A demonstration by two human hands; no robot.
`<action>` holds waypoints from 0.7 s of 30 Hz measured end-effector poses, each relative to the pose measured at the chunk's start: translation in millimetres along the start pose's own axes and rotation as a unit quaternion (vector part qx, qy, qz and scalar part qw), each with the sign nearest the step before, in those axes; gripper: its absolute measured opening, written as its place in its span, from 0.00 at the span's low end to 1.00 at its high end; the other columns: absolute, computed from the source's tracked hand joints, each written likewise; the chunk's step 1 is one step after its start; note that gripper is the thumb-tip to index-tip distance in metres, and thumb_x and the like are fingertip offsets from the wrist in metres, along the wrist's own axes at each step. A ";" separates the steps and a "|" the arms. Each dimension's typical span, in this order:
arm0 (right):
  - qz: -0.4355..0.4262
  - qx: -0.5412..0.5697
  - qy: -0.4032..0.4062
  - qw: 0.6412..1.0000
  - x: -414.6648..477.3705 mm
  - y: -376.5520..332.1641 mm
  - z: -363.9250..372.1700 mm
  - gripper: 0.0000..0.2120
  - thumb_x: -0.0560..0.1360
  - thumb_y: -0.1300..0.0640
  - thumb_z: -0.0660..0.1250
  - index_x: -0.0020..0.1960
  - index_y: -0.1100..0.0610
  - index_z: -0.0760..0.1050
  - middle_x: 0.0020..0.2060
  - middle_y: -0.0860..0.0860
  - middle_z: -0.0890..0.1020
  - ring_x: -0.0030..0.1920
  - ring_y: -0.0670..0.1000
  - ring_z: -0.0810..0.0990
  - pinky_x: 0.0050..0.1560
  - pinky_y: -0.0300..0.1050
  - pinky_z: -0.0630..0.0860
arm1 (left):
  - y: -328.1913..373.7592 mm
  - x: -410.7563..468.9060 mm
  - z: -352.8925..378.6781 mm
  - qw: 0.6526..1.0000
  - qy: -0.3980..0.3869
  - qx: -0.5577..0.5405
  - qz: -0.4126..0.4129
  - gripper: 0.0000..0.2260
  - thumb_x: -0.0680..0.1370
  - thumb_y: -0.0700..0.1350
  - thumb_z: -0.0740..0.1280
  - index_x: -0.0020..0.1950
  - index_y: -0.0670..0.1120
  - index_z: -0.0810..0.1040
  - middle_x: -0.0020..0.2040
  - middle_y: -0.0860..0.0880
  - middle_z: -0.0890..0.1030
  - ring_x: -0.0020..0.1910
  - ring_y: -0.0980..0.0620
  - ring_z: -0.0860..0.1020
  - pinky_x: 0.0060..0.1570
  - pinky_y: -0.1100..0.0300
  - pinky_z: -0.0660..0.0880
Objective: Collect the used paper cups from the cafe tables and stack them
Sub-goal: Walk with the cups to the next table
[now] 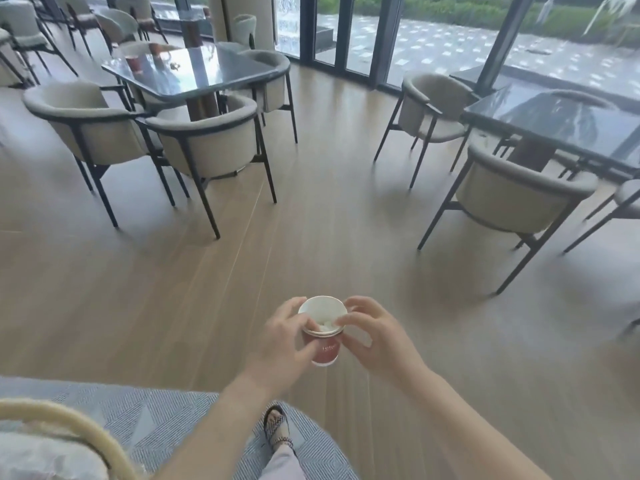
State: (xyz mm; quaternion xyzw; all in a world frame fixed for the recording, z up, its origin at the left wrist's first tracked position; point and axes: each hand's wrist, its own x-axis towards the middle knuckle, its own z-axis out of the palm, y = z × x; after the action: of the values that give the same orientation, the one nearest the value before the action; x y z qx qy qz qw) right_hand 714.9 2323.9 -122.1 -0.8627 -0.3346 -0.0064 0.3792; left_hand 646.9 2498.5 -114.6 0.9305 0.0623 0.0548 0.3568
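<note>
I hold a short stack of red paper cups [323, 349] with white insides in front of me, above the wooden floor. My left hand [284, 344] grips the stack's left side. My right hand [370, 336] pinches the rim of the top cup from the right. Something white and crumpled lies inside the top cup. Far off at the upper left, another red paper cup [132, 63] stands on a dark glossy table [207, 76].
Beige round-backed chairs [207, 140] with thin black legs ring the left table. A second dark table [568, 123] with chairs [519, 192] stands at the right. Open wooden floor runs between them. A grey patterned rug [145, 420] and a cream chair back [69, 431] lie near my feet.
</note>
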 end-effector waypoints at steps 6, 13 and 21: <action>0.011 -0.005 0.034 0.999 132.4 18.4 -3.7 0.06 0.70 0.59 0.72 0.47 0.53 0.80 0.57 0.48 0.76 0.53 0.46 0.77 0.50 0.43 0.76 | -22.6 134.8 -46.0 0.999 -0.006 -0.014 0.031 0.04 0.72 0.47 0.71 0.45 0.50 0.78 0.68 0.57 0.68 0.65 0.58 0.70 0.49 0.72 0.61; 0.002 -0.002 0.050 0.999 245.6 31.3 19.2 0.07 0.71 0.59 0.71 0.47 0.50 0.80 0.58 0.46 0.76 0.51 0.43 0.76 0.50 0.36 0.73 | -59.0 237.7 -92.0 0.998 0.003 -0.011 0.055 0.08 0.72 0.49 0.70 0.50 0.52 0.77 0.69 0.59 0.66 0.66 0.58 0.68 0.54 0.68 0.62; -0.024 0.015 0.008 1.000 361.2 64.9 61.5 0.09 0.70 0.59 0.72 0.47 0.48 0.79 0.56 0.42 0.75 0.51 0.41 0.77 0.50 0.40 0.76 | -128.6 322.8 -119.6 0.999 0.026 0.021 0.034 0.06 0.74 0.51 0.69 0.49 0.54 0.77 0.68 0.59 0.67 0.63 0.61 0.69 0.59 0.66 0.66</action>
State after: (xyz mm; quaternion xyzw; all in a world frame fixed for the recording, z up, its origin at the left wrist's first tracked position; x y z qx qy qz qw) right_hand 1018.1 2539.4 -112.5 -0.8487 -0.3519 -0.0173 0.3944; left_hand 937.9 2722.0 -93.8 0.9377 0.0411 0.0902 0.3329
